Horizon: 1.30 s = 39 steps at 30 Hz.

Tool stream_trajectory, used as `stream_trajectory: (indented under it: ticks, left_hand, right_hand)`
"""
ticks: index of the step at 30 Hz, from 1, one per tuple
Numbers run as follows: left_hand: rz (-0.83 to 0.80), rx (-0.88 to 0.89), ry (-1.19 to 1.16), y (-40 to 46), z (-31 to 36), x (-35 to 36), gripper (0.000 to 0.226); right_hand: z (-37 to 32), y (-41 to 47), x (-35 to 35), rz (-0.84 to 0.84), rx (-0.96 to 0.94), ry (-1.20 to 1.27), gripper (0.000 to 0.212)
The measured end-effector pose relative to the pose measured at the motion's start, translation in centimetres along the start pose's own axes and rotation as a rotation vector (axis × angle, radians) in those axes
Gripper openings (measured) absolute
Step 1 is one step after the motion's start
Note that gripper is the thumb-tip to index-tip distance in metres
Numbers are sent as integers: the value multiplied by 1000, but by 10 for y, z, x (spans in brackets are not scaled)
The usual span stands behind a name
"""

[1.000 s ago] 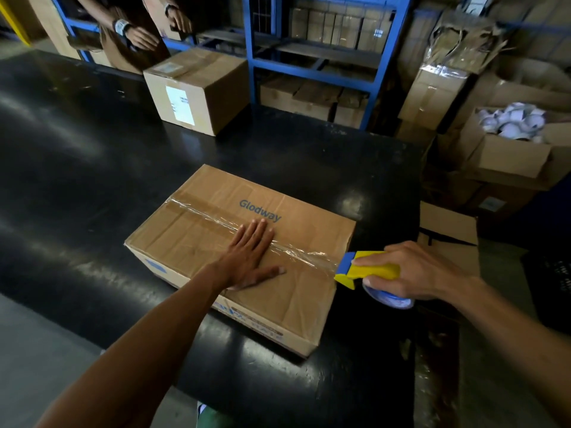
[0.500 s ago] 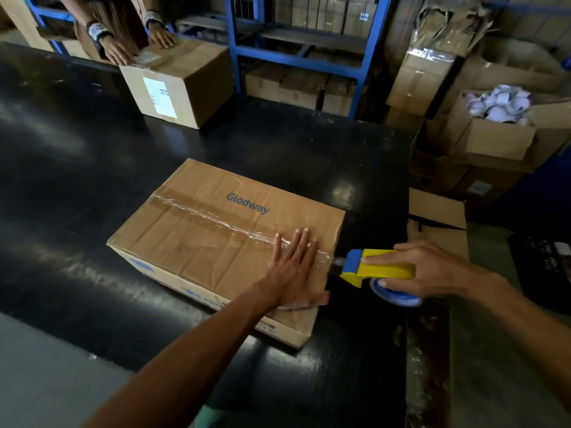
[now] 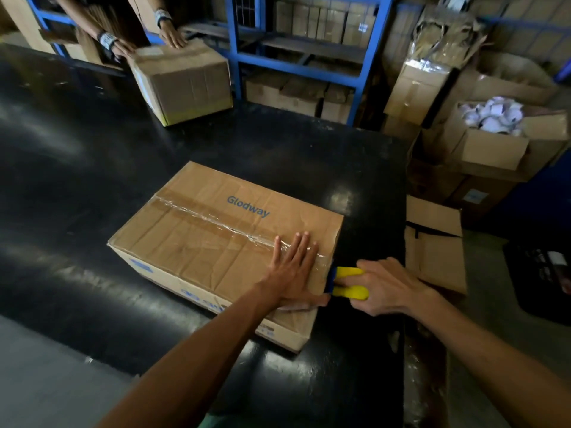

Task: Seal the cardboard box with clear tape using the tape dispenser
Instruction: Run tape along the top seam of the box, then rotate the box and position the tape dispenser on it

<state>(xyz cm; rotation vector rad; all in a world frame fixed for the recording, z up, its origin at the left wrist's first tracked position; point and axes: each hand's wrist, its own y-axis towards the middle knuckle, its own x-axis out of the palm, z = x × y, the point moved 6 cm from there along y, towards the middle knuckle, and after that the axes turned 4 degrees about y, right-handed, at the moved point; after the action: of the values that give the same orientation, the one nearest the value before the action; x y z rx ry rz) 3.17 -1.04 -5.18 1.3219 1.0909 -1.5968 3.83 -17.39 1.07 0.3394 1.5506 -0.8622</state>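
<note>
Where "Glodway" marks the cardboard box [image 3: 216,239], left hand [image 3: 293,270] flat, right hand [image 3: 383,285] gripping tape dispenser [image 3: 347,281]

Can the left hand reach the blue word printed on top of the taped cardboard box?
Probably yes: the left hand lies flat on the taped cardboard box, with bare cardboard between it and the blue word.

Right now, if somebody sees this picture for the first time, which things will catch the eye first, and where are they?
First comes the cardboard box printed "Glodway", in the middle of the black table, with a shiny strip of clear tape along its top seam. At its near right end the left hand presses flat on the tape, while the right hand holds the yellow tape dispenser against the box's end. Far left, another person's hands rest on a second box.
</note>
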Motion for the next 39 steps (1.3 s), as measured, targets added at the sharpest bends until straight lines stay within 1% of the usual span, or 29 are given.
stream_trajectory:
  ticks: [1, 3, 4, 5, 7, 8, 9, 11, 14, 15, 17, 20, 22, 24, 26, 28, 29, 32, 36, 37, 38, 39]
  left_hand:
    - [3, -60, -74, 2, -1, -3, 120]
    - [13, -251, -259, 6, -5, -9, 124]
    - [28, -347, -298, 8, -6, -11, 127]
    - [33, -411, -283, 8, -4, -14, 127]
    - [14, -442, -219, 10, -1, -15, 123]
    - [5, -439, -212, 11, -1, -15, 122]
    - [-5, -424, -219, 12, -1, -14, 121]
    - [-32, -369, -242, 14, -4, -15, 123]
    - [-73, -231, -204, 13, -13, -16, 125]
    - [-100, -161, -166, 10, -17, -18, 124]
    - [-144, 3, -60, -3, -28, -20, 121]
    - [-171, 236, 42, -31, -50, -19, 125]
    - [-174, 339, 62, -50, -63, -13, 123]
    - [-141, 388, 80, -66, -70, -6, 118]
    - [-72, 435, 98, -78, -73, 1, 115]
    - [1, 498, 123, -84, -72, 7, 111]
    - [0, 517, 131, -84, -74, 9, 109]
    - [-39, 533, 135, -80, -79, 12, 104]
    - [-3, 545, 123, -81, -75, 6, 105]
    - [-18, 547, 99, -83, -74, 4, 107]
    - [-71, 529, 7, -83, -75, 4, 109]
    - [-156, 482, -208, -87, -75, -1, 108]
  right_hand:
    - [7, -1, -2, 3, 41, 28, 50]
    - [30, -8, -6, -10, 159, 110, 50]
    - [39, -13, -11, 12, 224, 172, 50]
    - [47, -19, -17, 51, 281, 232, 49]
    - [57, -27, -27, 140, 341, 382, 37]
    - [61, -29, -29, 196, 374, 539, 31]
    - [63, -32, -30, 291, 414, 739, 29]
    - [62, -35, -33, 487, 504, 1132, 34]
    - [42, -26, -39, 689, 554, 1512, 33]
    - [33, -22, -44, 734, 558, 1620, 31]
    - [14, -10, -55, 762, 540, 1774, 30]
    - [-13, 7, -67, 801, 498, 1980, 42]
    - [-29, 15, -73, 836, 501, 2024, 46]
    - [-47, 23, -81, 817, 471, 1977, 48]
    - [-64, 27, -85, 835, 469, 1934, 47]
    - [-78, 27, -85, 894, 500, 1928, 41]
    - [-84, 25, -85, 917, 523, 1913, 38]
    - [-103, 12, -83, 957, 579, 1840, 37]
    - [-122, -16, -80, 1016, 590, 1718, 39]
    - [-128, -23, -80, 1016, 571, 1688, 41]
    - [-133, -31, -80, 1010, 549, 1650, 45]
    - [-137, -38, -79, 1009, 525, 1600, 47]
